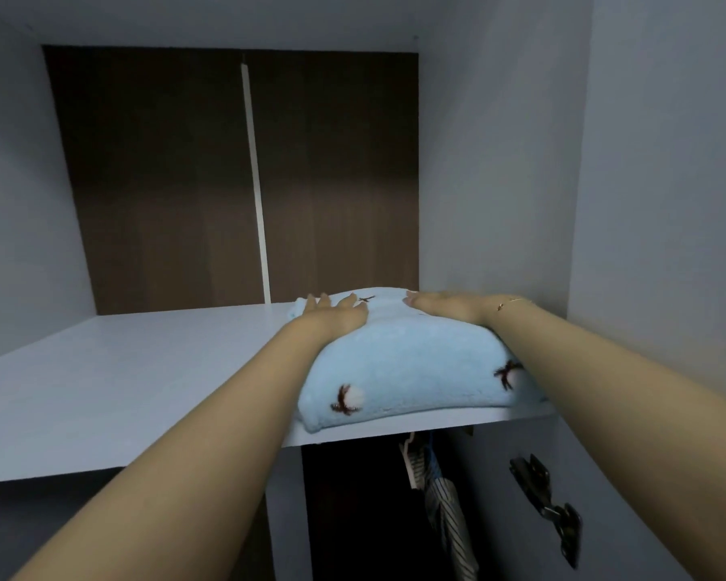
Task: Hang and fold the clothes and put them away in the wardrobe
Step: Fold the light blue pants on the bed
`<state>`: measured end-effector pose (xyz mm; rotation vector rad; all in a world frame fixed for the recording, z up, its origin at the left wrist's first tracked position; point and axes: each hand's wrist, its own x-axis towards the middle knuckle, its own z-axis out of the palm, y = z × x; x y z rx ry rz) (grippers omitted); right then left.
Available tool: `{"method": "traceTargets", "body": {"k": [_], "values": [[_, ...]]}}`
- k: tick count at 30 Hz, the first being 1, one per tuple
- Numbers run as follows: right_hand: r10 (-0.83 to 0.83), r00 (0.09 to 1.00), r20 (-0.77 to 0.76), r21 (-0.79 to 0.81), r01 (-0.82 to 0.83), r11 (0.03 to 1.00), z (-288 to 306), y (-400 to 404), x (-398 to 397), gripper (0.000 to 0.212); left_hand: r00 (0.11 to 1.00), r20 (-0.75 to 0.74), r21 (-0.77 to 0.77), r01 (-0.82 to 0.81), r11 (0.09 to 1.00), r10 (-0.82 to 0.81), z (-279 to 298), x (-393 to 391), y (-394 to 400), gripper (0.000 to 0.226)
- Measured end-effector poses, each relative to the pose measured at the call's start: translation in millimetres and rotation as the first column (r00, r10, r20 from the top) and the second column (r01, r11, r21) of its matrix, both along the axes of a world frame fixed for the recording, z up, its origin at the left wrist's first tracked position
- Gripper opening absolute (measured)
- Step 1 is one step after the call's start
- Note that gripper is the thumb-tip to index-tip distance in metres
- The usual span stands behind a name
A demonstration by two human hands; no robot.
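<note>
A folded light-blue fleece garment (411, 366) with small brown-and-white cotton-boll marks lies on the white upper wardrobe shelf (114, 383), at its right end near the front edge. My left hand (332, 314) rests flat on the top left of the fold, fingers spread. My right hand (449, 306) lies flat on the top right, palm down. Neither hand grips the fabric; both press on it from above.
The wardrobe's dark brown back panel (164, 182) has a pale vertical strip (255, 182). A white side wall (499, 161) stands close on the right. Below the shelf hangs a striped garment (445, 513) on a hanger, beside a black door hinge (550, 505).
</note>
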<state>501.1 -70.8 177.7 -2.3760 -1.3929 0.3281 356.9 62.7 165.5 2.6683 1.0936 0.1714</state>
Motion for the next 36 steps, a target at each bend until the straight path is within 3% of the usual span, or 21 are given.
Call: {"method": "traceTargets", "body": {"k": [5,8,11,14,17,22,27,30,36], "values": [[-0.015,0.999,0.050,-0.013,0.015,1.000,3.3,-5.5,-11.7,0.061,0.997,0.058,-0.089,-0.039,0.995,0.044,4.5,-8.4,-5.1,0.054],[-0.046,0.996,0.076,0.033,0.044,0.998,8.2,-13.3,-22.0,0.061,0.956,0.286,-0.159,-0.012,0.987,0.057,10.6,-18.6,-18.1,0.050],[-0.075,0.993,0.094,0.138,0.062,0.989,16.4,-26.2,-33.4,0.054,0.829,0.558,-0.212,0.102,0.972,0.035,11.2,-43.4,-26.2,0.037],[-0.095,0.993,0.075,0.384,0.060,0.921,11.2,-43.9,-48.3,0.050,0.709,0.705,-0.101,0.129,0.987,-0.020,1.8,-76.7,-47.4,0.027],[-0.102,0.986,0.129,0.539,0.017,0.842,-13.3,-62.7,-77.6,0.050,0.723,0.672,0.081,0.141,0.987,-0.159,-21.2,-106.6,-72.5,0.038],[-0.144,0.953,0.266,0.515,-0.014,0.857,-50.6,-92.7,-128.9,0.055,0.841,0.505,0.183,0.117,0.976,-0.195,-56.5,-157.8,-105.2,0.054],[-0.219,0.887,0.406,0.468,0.003,0.884,-96.3,-150.4,-185.1,0.061,0.860,0.425,0.330,0.145,0.933,-0.284,-100.5,-208.5,-150.9,0.055],[-0.262,0.863,0.432,0.450,0.045,0.892,-124.9,-192.8,-228.3,0.062,0.837,0.398,0.348,0.241,0.906,-0.375,-135.8,-242.0,-173.5,0.055],[-0.347,0.879,0.326,0.385,0.212,0.898,-185.9,-277.2,-334.5,0.064,0.802,0.321,0.267,0.434,0.861,-0.504,-207.1,-312.2,-224.4,0.056]]}}
